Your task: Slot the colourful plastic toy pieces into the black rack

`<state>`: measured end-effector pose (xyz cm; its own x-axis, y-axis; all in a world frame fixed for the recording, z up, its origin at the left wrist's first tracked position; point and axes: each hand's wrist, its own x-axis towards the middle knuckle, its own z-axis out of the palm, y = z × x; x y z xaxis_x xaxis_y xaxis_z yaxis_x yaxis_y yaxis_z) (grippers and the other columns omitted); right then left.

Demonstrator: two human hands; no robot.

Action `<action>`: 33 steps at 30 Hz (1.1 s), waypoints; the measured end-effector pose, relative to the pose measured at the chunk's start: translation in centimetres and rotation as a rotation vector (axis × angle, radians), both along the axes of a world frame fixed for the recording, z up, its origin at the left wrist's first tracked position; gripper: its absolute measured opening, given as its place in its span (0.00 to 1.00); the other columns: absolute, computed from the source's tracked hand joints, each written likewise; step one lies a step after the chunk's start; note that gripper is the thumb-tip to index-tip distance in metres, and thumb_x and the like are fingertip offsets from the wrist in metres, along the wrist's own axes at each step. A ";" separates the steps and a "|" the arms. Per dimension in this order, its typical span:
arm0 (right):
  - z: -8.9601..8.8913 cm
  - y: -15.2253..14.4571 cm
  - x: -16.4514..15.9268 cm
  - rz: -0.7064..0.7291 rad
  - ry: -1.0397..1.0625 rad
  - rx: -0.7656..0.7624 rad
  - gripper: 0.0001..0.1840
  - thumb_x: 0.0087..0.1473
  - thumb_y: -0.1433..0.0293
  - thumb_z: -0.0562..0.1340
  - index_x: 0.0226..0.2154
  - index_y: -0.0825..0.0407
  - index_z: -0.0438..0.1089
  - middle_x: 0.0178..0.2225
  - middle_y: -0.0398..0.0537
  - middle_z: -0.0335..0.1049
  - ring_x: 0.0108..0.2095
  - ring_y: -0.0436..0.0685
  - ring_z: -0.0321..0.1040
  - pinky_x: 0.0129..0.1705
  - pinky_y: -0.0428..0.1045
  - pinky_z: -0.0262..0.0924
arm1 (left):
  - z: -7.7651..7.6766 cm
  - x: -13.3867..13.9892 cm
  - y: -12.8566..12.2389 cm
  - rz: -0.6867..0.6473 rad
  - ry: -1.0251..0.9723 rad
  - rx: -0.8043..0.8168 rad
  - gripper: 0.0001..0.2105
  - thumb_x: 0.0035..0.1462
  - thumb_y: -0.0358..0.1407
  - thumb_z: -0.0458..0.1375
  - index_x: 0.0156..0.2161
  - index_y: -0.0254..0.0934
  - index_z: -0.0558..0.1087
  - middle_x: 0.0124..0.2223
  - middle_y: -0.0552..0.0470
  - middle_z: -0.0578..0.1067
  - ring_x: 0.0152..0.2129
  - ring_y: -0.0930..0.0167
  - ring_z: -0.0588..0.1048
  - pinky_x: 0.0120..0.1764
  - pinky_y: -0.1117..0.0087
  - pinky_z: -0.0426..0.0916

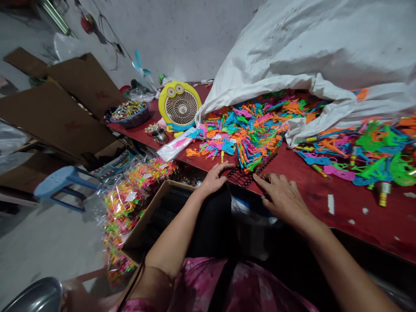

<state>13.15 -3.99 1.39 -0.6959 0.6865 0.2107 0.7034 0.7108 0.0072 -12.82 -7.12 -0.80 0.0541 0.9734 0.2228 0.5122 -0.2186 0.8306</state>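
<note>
A black plastic grid rack [239,177] lies at the front edge of the red table, between my two hands. My left hand [214,178] is at the rack's left side, fingers stretched toward the table and thumb apart, with nothing visible in it. On the right, my right hand [286,197] has its index finger extended to the rack's near right edge; its other fingers are loosely bent and partly hidden. Just beyond the rack, a row of colourful flat plastic pieces [256,149] leans together in blue, orange, green and pink.
A large white sack [302,52] spills more plastic pieces onto the red table [354,212]. A yellow fan [182,108] and a basin of small coloured items [130,113] stand left. Below are a carton of black racks [169,203], filled bags [130,197] and a blue stool [63,182].
</note>
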 end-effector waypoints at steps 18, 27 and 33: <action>-0.7 -0.1 0.1 -0.005 0.016 0.040 0.34 0.52 0.71 0.58 0.63 0.45 0.59 0.49 0.57 0.66 0.45 0.65 0.59 0.39 0.55 0.53 | -1.0 0.3 -0.6 0.097 0.253 0.210 0.21 0.47 0.21 0.50 0.45 0.39 0.74 0.55 0.47 0.75 0.58 0.67 0.70 0.63 0.53 0.59; -0.7 -0.2 0.1 -0.014 0.030 -0.010 0.36 0.52 0.70 0.58 0.64 0.45 0.58 0.52 0.56 0.65 0.48 0.66 0.59 0.41 0.57 0.55 | -0.5 0.8 -0.5 0.102 0.359 0.263 0.21 0.47 0.19 0.49 0.44 0.36 0.75 0.54 0.44 0.76 0.56 0.67 0.71 0.61 0.60 0.64; -1.5 -0.6 0.6 0.029 0.085 0.024 0.36 0.53 0.71 0.58 0.64 0.41 0.57 0.55 0.56 0.64 0.52 0.68 0.58 0.45 0.59 0.56 | -0.7 0.7 -0.2 0.098 0.352 0.268 0.21 0.46 0.19 0.50 0.43 0.36 0.75 0.54 0.44 0.75 0.55 0.67 0.71 0.61 0.60 0.65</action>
